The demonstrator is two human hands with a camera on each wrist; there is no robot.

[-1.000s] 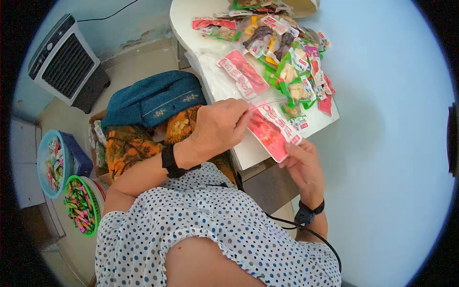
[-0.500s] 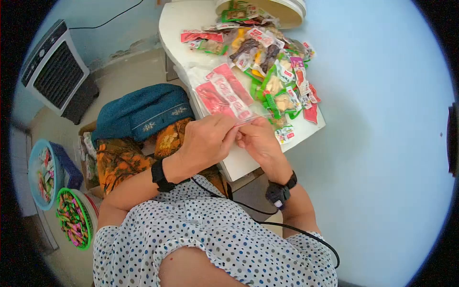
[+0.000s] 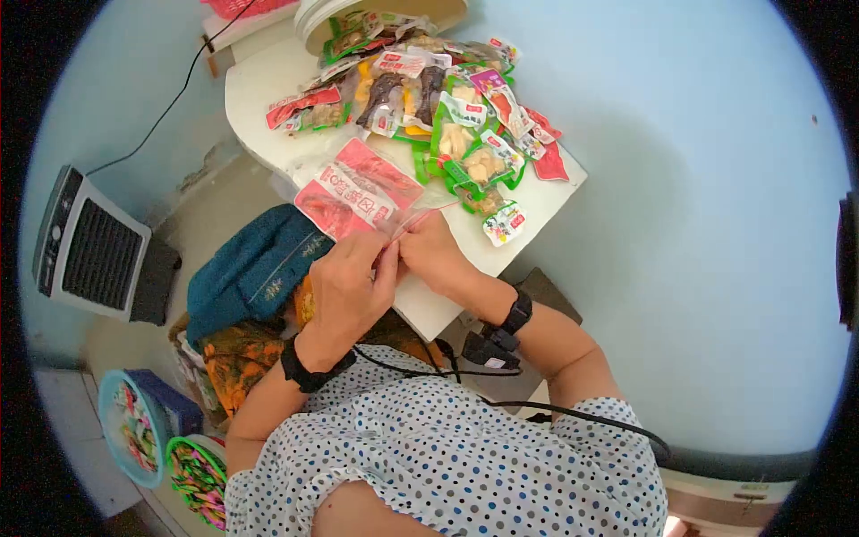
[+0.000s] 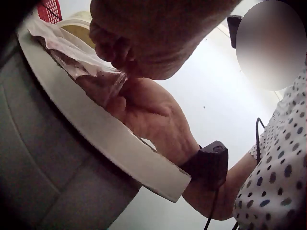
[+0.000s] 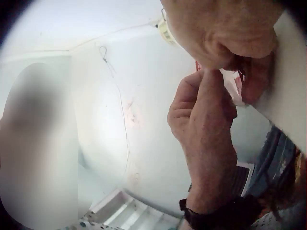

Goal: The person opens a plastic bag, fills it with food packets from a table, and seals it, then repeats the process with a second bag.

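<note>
A red and white packet (image 3: 351, 199) in clear plastic lies over another red packet (image 3: 380, 170) at the near left side of the white table (image 3: 537, 206). My left hand (image 3: 351, 279) pinches the near edge of the plastic. Close against it, my right hand (image 3: 437, 253) pinches the same edge, fingertips nearly touching the left ones. In the left wrist view the clear plastic (image 4: 115, 88) is drawn tight between both hands. The right wrist view shows the left hand (image 5: 206, 120) below the right hand (image 5: 225, 36), with fingertips partly hidden.
Mixed snack packets (image 3: 452, 139) are heaped across the table beside a tipped white bucket (image 3: 313, 27). A blue cloth (image 3: 255, 268) lies at the table's left. On the floor stand an air cooler (image 3: 98, 251), a blue basin (image 3: 134, 430) and a green basket (image 3: 197, 479).
The right hand has come from the packet's far end to its near edge beside the left hand. The packet has turned onto the other red one. The head view has shifted.
</note>
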